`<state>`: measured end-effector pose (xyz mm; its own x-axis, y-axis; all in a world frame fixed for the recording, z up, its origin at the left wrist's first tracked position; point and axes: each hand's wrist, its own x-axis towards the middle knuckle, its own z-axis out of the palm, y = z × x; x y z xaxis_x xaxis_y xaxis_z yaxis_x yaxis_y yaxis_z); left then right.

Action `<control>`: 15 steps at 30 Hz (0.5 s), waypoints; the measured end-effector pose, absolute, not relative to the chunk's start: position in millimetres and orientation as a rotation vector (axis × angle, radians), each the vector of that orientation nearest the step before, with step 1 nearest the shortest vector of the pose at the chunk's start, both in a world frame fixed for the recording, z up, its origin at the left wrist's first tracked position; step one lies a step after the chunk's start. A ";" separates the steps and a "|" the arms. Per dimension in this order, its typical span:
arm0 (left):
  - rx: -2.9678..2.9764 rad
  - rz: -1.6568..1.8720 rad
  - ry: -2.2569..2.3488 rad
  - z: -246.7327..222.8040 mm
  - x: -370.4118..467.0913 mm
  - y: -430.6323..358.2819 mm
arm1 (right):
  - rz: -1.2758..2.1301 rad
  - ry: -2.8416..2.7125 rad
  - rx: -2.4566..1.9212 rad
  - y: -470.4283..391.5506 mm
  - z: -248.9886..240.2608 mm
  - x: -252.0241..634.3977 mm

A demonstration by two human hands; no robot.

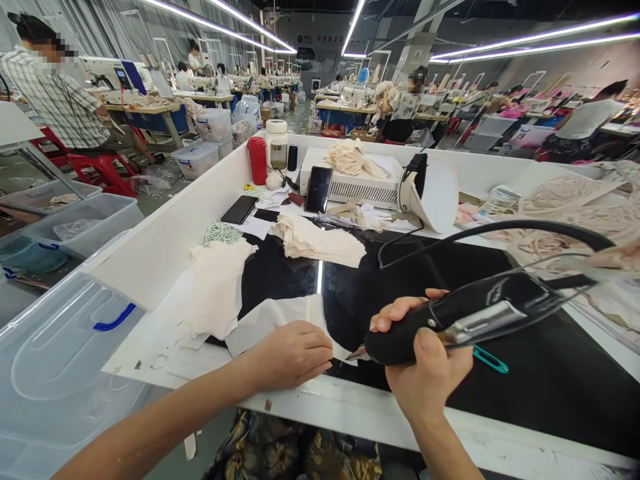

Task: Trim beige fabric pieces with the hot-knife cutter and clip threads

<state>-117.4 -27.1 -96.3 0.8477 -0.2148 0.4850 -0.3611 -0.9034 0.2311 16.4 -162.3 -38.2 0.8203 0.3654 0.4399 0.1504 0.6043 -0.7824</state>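
My right hand (429, 360) is wrapped round a black corded hand tool (470, 320) with a silver lever along its side. The tool's narrow tip points left and meets the corner of a pale fabric piece (280, 317), or lies just over it; I cannot tell which. My left hand (293, 353), fingers bent and together, grips that piece near its front edge; its fingertips are partly hidden. The fabric lies on a shiny black work surface (400, 280). Left of it is a stack of cream fabric pieces (217, 283), and another cream stack (320, 240) lies farther back.
A teal slim tool (490, 360) lies right of my right hand. Behind are a phone propped upright (319, 189), a white machine box (350, 177), a red bottle (257, 161) and a white lamp-like cone (435, 190). Fabric strips (565, 207) pile at right. Other people sit beyond.
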 end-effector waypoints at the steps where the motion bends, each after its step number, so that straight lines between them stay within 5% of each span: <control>1: 2.708 0.661 -0.437 -96.5 -117.4 -27.0 | 0.126 -0.613 -0.930 -163.5 -37.8 17.3; 15: 2.677 0.639 -0.425 -98.9 -117.3 -25.8 | 0.169 -0.662 -0.881 -150.7 -46.4 9.0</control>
<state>-117.3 -25.8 -98.9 0.8529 -0.2042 0.4805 -0.3643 -0.8920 0.2676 9.0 -150.7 -46.4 0.7897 0.3985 0.4664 0.1269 0.6377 -0.7598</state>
